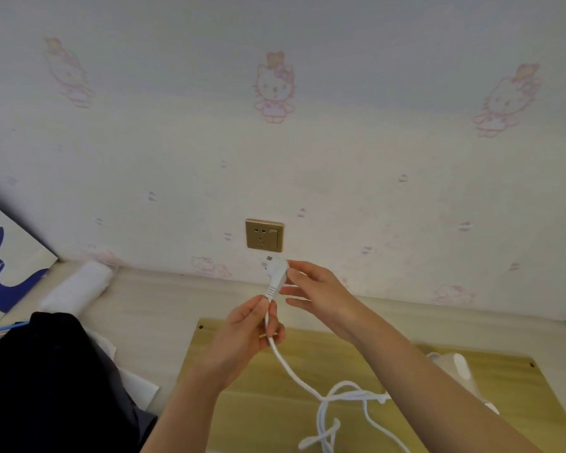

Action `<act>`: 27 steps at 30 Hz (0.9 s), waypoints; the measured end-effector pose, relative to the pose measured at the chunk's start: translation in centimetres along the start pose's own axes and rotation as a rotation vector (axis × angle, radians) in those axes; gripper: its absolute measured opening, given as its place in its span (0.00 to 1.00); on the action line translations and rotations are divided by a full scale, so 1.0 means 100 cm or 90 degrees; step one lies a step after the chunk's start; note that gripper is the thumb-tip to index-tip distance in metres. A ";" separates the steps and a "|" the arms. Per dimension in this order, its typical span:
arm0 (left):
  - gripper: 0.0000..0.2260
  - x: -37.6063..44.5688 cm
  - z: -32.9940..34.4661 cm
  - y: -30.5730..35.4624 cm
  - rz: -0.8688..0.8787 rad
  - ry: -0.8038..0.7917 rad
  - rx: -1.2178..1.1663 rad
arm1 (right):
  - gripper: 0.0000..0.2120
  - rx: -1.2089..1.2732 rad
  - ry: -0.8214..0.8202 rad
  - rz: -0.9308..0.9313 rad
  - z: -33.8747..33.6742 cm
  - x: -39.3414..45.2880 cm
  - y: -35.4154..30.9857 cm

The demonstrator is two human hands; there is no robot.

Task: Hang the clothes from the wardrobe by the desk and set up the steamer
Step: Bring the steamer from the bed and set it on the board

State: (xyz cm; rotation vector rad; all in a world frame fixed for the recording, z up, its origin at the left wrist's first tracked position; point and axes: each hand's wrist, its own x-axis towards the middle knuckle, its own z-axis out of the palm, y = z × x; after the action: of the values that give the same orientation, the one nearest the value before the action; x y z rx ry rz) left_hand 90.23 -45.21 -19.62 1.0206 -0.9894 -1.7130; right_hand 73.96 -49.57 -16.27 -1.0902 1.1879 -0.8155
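My right hand (317, 291) pinches the white plug (277, 273), prongs pointing up and left toward the gold wall socket (264, 235) just above it; plug and socket are apart. My left hand (249, 331) grips the white cord (294, 374) right below the plug. The cord runs down into a loose tangle on a yellow-green board (242, 403). The white steamer (461, 371) lies on the board at the right, mostly hidden behind my right forearm.
Dark clothing (49, 380) is heaped at the lower left over papers. A white roll (79, 286) lies by the wall, next to a leaning picture with a blue deer (4, 273). The pale desk meets patterned wallpaper just below the socket.
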 end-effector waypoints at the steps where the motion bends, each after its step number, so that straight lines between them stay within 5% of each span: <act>1: 0.12 0.002 -0.003 0.000 -0.008 -0.011 0.004 | 0.13 0.040 -0.010 0.005 0.002 0.005 -0.001; 5: 0.14 0.013 -0.013 0.000 -0.018 0.030 0.113 | 0.11 0.069 0.002 -0.016 0.007 0.021 -0.001; 9: 0.06 0.035 -0.022 0.004 0.046 0.177 0.222 | 0.11 0.007 0.107 -0.044 0.016 0.043 0.005; 11: 0.10 0.050 -0.028 0.008 0.089 0.224 0.227 | 0.11 -0.017 0.148 -0.048 0.020 0.056 0.009; 27: 0.09 0.143 -0.065 0.005 0.110 0.260 0.323 | 0.09 -0.146 0.301 -0.040 0.037 0.130 0.030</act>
State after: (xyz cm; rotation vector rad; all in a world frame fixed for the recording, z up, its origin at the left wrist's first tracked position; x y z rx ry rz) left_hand 92.45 -59.95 -24.44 1.4886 -1.2195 -1.0681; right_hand 80.19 -59.96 -23.02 -1.1598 1.6817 -1.0391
